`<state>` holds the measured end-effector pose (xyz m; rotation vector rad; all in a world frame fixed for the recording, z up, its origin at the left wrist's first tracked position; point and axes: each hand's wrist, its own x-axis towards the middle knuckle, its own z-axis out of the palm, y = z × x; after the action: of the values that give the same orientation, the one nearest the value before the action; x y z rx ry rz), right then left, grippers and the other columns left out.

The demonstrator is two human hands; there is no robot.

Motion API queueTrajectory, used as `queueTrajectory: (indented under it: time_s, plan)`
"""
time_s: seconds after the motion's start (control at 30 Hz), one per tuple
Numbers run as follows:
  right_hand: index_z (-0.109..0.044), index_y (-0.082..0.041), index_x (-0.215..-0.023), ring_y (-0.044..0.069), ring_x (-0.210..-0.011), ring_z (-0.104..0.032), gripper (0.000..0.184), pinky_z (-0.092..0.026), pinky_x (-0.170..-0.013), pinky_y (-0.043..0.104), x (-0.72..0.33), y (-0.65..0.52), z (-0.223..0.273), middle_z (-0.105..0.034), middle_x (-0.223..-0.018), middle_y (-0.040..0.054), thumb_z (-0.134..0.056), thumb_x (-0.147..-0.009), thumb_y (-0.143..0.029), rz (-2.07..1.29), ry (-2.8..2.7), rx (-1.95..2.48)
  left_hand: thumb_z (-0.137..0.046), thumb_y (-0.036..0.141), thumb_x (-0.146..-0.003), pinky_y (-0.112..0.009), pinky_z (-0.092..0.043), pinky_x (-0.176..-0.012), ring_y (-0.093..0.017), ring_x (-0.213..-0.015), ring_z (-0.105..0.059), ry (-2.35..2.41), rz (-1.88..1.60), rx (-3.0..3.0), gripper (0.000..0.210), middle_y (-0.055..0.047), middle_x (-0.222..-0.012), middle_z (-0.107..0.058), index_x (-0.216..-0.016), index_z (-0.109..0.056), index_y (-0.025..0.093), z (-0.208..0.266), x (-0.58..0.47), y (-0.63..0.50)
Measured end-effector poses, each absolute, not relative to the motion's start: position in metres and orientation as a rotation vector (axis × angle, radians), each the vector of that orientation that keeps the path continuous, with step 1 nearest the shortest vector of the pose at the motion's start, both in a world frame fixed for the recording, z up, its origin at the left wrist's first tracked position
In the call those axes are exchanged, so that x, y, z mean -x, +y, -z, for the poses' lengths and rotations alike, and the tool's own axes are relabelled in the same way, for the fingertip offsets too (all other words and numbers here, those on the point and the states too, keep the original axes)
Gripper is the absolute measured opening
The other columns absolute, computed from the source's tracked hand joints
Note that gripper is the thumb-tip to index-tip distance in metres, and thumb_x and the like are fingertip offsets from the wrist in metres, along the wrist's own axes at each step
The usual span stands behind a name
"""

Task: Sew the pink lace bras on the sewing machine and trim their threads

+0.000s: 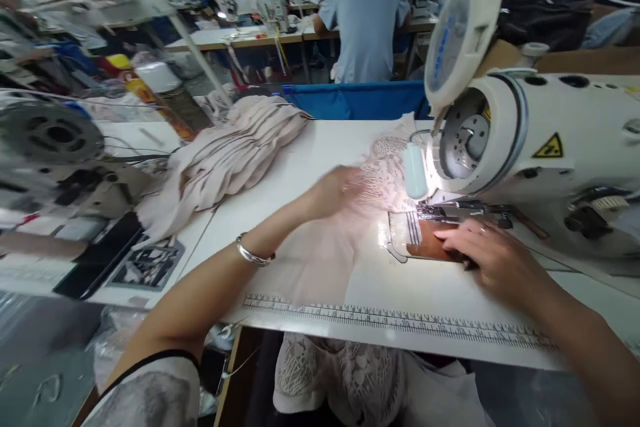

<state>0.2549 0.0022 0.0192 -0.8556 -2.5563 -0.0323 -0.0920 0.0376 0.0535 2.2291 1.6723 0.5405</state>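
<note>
My left hand (340, 190), blurred by motion, is over a pale pink lace and mesh garment piece (383, 173) beside the sewing machine; its grip is unclear. The lace reaches the needle area, while sheer mesh (320, 257) spreads toward the table's front. My right hand (485, 253) rests at the brown plate (433, 240) in front of the presser foot. Its index finger points left along the plate, and the other fingers curl near something small and dark that I cannot make out. The white sewing machine (550, 127) has its round end cover (465, 33) raised.
A pile of pale pink fabric strips (240, 147) lies left of my left arm. Beyond are a spray can (165, 93) and another machine (55, 153). A ruler strip (400, 320) lines the front edge. Lace cups (345, 377) lie on my lap. A person in blue (367, 20) sits ahead.
</note>
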Motion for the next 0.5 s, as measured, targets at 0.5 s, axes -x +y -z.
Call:
queueTrajectory:
  time_s: [0.5]
  plan:
    - [-0.058,-0.031,-0.101,0.025,-0.087,-0.071,0.046,-0.053,-0.075,0.042,-0.252,-0.041,-0.014,-0.078,-0.108,0.0012,-0.043,-0.072,0.002,-0.036,-2.522,0.755,-0.074,0.031,-0.09,-0.051,-0.047,-0.105,-0.026,-0.114,-0.055,2.829,-0.784,-1.688,0.022,-0.007,-0.105,-0.066,-0.089,-0.063,0.012,-0.112,0.303,0.009]
